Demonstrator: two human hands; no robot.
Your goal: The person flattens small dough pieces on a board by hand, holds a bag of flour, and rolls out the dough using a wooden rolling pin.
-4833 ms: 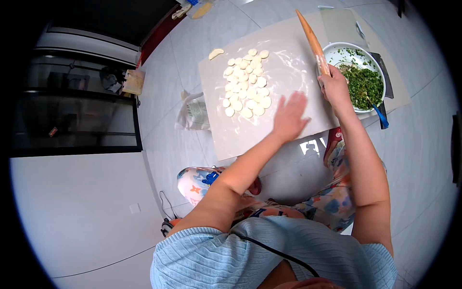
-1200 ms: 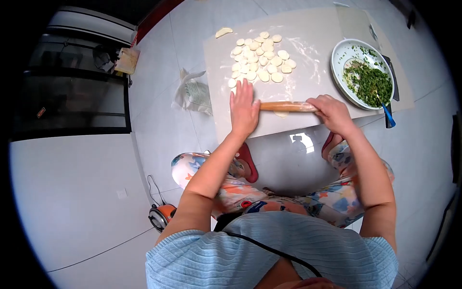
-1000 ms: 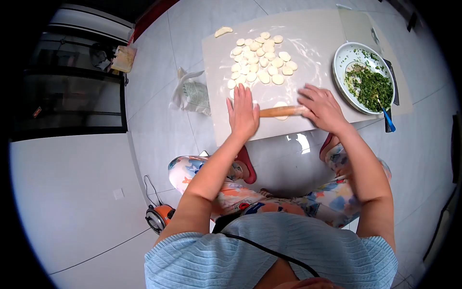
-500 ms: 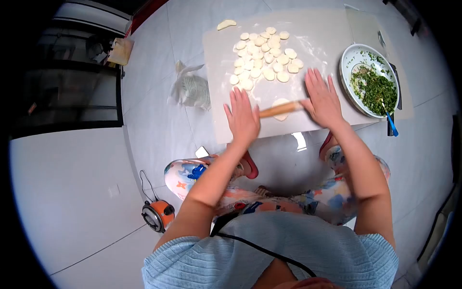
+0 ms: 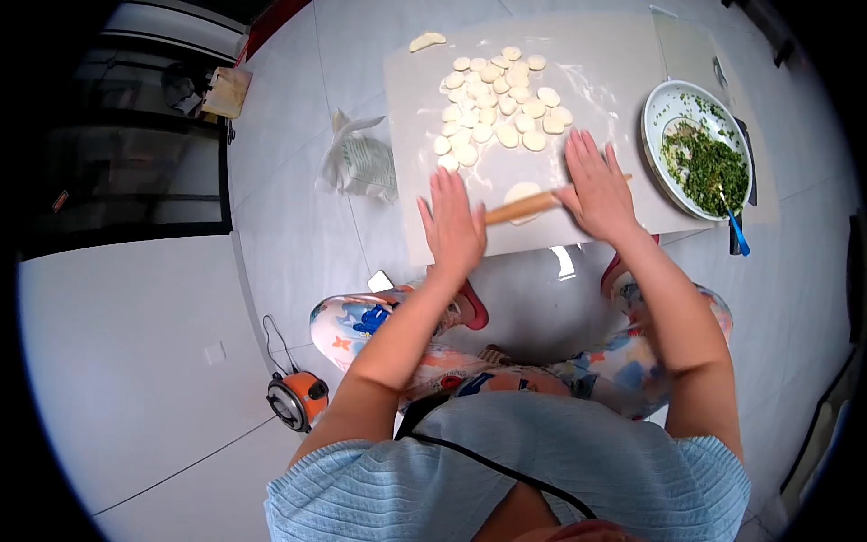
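A wooden rolling pin (image 5: pixel 518 210) lies at a slant over a flattened round of dough (image 5: pixel 524 194) near the board's front edge. My left hand (image 5: pixel 454 226) rests flat on the pin's left end, fingers stretched forward. On the right part of the pin lies my right hand (image 5: pixel 598 188), palm down with its fingers extended; the pin's tip shows beyond it. Several small pale dough discs (image 5: pixel 508 106) are clustered behind the hands on the floured board (image 5: pixel 591 54). One longer dough piece (image 5: pixel 427 42) sits at the back left.
A white bowl (image 5: pixel 652 135) of chopped greens stands on the right with a blue-handled utensil (image 5: pixel 740 237). Beside the board's left edge is a white bag (image 5: pixel 363 163). An orange and black appliance (image 5: pixel 298 401) is on the floor at lower left.
Earlier my right hand held the rolling pin raised by the bowl; now the pin is down on the dough under both hands. Over the last second the pin has tilted and my right fingers have straightened.
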